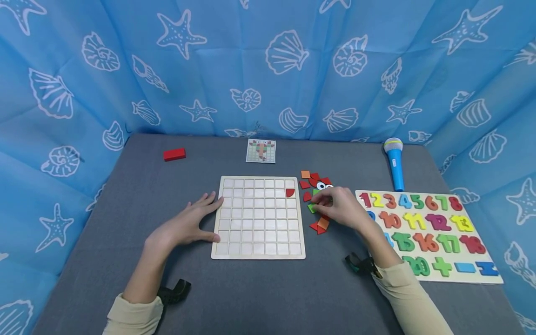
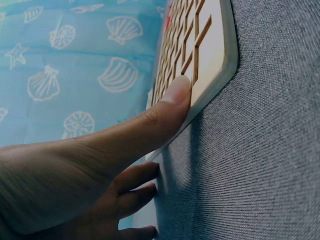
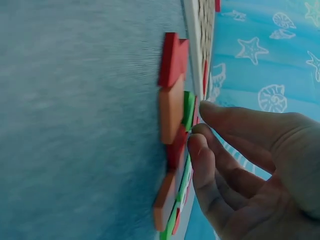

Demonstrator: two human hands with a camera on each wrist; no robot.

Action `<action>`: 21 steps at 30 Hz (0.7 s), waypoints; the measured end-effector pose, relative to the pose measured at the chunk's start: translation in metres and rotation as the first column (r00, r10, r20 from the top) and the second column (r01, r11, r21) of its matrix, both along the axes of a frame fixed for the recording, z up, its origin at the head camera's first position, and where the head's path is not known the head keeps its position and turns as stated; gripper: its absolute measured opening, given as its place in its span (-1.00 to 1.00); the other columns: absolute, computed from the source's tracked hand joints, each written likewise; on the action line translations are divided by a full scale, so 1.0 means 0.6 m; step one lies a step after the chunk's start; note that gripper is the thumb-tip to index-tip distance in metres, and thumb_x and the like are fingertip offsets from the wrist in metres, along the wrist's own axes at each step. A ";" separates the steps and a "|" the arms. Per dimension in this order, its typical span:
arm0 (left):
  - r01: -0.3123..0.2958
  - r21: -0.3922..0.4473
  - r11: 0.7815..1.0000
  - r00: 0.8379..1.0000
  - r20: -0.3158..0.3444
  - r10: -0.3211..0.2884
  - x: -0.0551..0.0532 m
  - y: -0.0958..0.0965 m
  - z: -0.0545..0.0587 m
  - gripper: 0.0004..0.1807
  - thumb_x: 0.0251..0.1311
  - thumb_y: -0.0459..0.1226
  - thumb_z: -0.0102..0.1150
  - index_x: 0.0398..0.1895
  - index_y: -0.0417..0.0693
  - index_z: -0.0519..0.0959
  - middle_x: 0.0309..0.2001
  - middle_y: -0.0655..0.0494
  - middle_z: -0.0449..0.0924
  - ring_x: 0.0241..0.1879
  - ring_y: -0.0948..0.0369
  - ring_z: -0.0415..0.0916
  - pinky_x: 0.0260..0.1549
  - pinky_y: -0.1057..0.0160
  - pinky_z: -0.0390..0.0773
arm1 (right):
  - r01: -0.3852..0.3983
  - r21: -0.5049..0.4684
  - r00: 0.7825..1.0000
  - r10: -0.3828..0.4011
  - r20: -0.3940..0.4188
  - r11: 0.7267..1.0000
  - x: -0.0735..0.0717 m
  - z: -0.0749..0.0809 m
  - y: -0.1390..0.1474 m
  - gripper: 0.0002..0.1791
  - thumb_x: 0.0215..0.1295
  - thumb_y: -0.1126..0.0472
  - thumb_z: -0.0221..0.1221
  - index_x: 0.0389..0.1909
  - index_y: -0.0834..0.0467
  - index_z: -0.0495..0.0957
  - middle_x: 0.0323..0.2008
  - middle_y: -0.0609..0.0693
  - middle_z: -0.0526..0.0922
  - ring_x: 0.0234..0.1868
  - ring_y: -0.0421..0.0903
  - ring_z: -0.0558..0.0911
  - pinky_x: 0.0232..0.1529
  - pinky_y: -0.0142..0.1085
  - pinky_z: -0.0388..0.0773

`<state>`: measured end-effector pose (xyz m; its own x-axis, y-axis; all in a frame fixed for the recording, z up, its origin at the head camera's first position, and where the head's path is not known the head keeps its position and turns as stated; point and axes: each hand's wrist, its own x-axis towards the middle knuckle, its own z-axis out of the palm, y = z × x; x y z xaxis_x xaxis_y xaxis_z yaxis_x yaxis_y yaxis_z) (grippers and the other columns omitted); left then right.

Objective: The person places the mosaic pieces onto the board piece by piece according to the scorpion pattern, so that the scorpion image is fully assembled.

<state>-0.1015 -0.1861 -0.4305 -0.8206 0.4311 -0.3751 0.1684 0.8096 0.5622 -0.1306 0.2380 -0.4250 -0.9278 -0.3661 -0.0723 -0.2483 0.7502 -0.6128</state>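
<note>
A white gridded board (image 1: 259, 256) lies on the table, with one red quarter-circle piece (image 1: 290, 192) in a cell near its upper right. My left hand (image 1: 188, 223) rests at the board's left edge, fingers spread and thumb on the rim; in the left wrist view the thumb (image 2: 172, 102) touches the board's corner. My right hand (image 1: 341, 207) hovers over a small pile of pieces right of the board, fingertips beside a green piece (image 1: 311, 208). In the right wrist view thumb and fingertips (image 3: 200, 150) stand slightly apart, with no piece visible between them. The hand hides part of the pile.
A picture card (image 1: 261, 151) lies behind the board, a red block (image 1: 174, 154) farther left. At right are a number puzzle board (image 1: 439, 278) and a blue toy microphone (image 1: 395, 165). Orange pieces (image 1: 305, 174) and round eye pieces (image 1: 321, 185) lie in the pile. A blue curtain surrounds the table.
</note>
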 end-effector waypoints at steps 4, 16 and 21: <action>-0.002 -0.003 1.000 1.000 0.000 0.002 0.000 0.000 0.001 0.21 0.17 -0.02 0.63 0.77 -0.04 0.08 0.78 -0.28 -0.13 0.78 -0.30 -0.28 0.64 -0.53 -0.18 | -0.046 0.028 0.998 0.047 -0.043 0.999 0.007 -0.004 0.005 -0.80 0.30 0.29 0.51 -0.08 0.19 0.84 -0.27 0.03 0.79 -0.28 -0.14 0.60 -0.27 -0.39 0.51; -0.001 -0.014 1.000 1.000 -0.003 0.001 0.001 0.001 0.001 0.21 0.18 0.00 0.62 0.78 -0.03 0.08 0.78 -0.28 -0.14 0.79 -0.29 -0.28 0.64 -0.53 -0.17 | -0.185 0.043 0.980 0.188 -0.072 0.982 0.005 -0.005 0.006 -0.73 0.32 0.39 0.46 0.03 0.26 0.78 -0.19 0.06 0.76 -0.25 -0.12 0.57 -0.24 -0.36 0.52; 0.003 -0.009 1.000 1.000 0.001 -0.003 0.001 0.000 0.003 0.21 0.18 0.02 0.62 0.78 -0.02 0.08 0.78 -0.28 -0.14 0.79 -0.29 -0.28 0.63 -0.54 -0.17 | -0.213 0.072 0.975 0.217 -0.050 0.974 0.005 -0.003 0.005 -0.68 0.34 0.36 0.45 0.09 0.26 0.77 -0.11 0.09 0.76 -0.19 -0.10 0.59 -0.18 -0.30 0.56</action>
<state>-0.1010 -0.1864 -0.4287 -0.8188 0.4301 -0.3802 0.1699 0.8142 0.5552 -0.1274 0.2408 -0.4266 -0.8311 -0.5538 -0.0516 -0.4415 0.7133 -0.5444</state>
